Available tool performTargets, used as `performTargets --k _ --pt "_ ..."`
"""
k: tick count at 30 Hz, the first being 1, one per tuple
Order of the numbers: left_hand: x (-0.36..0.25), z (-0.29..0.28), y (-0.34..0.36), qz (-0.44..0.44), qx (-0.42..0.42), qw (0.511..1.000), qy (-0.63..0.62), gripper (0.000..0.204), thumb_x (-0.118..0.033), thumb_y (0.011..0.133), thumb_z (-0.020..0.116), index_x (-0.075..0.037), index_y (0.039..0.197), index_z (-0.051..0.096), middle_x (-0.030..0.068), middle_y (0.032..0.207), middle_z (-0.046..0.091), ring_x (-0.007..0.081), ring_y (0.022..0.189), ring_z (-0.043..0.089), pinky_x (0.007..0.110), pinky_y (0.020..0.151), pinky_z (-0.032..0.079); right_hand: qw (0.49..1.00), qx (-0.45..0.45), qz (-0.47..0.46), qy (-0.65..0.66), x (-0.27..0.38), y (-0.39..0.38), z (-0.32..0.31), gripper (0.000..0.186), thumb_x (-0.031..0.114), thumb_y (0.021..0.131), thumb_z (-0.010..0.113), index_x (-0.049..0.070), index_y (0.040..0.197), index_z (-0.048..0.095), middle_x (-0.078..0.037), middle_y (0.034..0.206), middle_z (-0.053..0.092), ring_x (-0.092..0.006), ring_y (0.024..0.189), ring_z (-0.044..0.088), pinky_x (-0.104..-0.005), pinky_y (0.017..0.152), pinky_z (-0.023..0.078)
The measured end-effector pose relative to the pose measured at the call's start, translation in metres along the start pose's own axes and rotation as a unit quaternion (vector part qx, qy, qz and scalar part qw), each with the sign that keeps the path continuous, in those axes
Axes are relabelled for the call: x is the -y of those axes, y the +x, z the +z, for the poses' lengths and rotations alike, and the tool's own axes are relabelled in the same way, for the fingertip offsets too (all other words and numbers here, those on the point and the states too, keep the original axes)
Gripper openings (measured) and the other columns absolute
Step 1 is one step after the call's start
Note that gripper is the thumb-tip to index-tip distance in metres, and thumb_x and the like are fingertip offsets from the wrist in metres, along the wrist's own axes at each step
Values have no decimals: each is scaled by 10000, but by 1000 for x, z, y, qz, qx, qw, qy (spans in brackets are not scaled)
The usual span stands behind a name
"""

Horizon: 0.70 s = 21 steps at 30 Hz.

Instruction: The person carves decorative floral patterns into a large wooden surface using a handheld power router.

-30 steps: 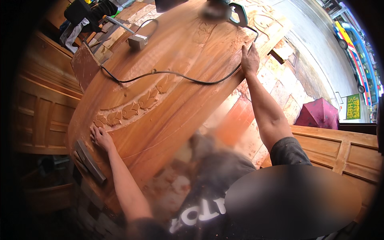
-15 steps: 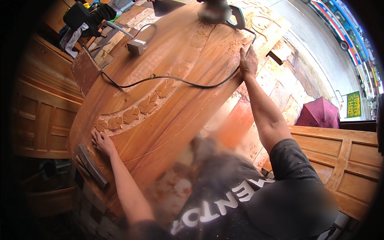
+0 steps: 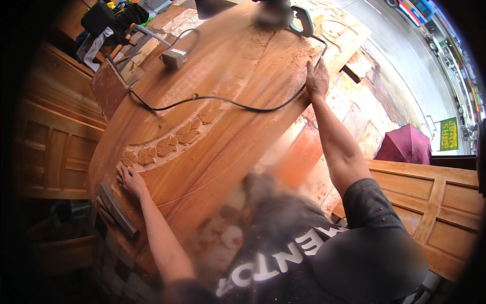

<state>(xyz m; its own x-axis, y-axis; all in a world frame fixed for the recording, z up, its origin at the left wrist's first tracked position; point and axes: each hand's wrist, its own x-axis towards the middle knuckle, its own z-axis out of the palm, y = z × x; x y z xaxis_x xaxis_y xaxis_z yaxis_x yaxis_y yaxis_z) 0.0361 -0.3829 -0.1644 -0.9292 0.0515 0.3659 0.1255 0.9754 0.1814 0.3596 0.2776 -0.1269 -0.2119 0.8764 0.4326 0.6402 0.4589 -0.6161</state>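
Observation:
A large curved wooden panel (image 3: pixel 212 131) with carved leaf patterns lies below me. My left hand (image 3: pixel 130 181) rests on its left side, fingers apart, just below the carved band (image 3: pixel 172 142). Beside that hand lies a dark, slightly curved strip (image 3: pixel 117 210). My right hand (image 3: pixel 317 80) lies at the panel's right edge, fingers stretched upward, with a black cord (image 3: pixel 238 104) passing under or beside them; whether it touches the cord I cannot tell. A power tool (image 3: pixel 302 23), partly blurred, sits on the far end. A small grey box (image 3: pixel 173 59) with a cable sits at the upper left.
Panelled doors (image 3: pixel 55 152) stand at left, another (image 3: pixel 430 202) at lower right. A maroon umbrella (image 3: pixel 402 144) and green sign (image 3: pixel 448 133) border a road (image 3: pixel 405 66) with vehicles. Dark bags and cloths (image 3: pixel 101 28) pile at upper left. Tiled floor (image 3: pixel 349 121) shows beside the panel.
Vehicles on the road have moved along toward the top of the view. My left hand sits slightly lower in view than a second ago; my right hand has barely moved.

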Motion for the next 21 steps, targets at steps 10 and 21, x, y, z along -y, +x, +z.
performTargets --k 10,21 --pt "-3 -2 -2 6 -8 1000 -28 509 -362 1073 422 -118 1505 538 114 1608 454 450 1461 398 554 1217 265 1000 9 10 7 -2 0 -2 756 563 1046 482 13 1557 392 -235 1517 501 -384 1418 450 -460 1190 320" --pt "-25 -26 -6 -96 -6 964 -247 565 -402 1122 356 -15 1506 506 213 1549 495 373 1426 479 417 1178 377 999 0 12 47 3 -3 -9 746 554 1054 479 19 1564 377 -244 1534 474 -408 1422 442 -471 1190 336"
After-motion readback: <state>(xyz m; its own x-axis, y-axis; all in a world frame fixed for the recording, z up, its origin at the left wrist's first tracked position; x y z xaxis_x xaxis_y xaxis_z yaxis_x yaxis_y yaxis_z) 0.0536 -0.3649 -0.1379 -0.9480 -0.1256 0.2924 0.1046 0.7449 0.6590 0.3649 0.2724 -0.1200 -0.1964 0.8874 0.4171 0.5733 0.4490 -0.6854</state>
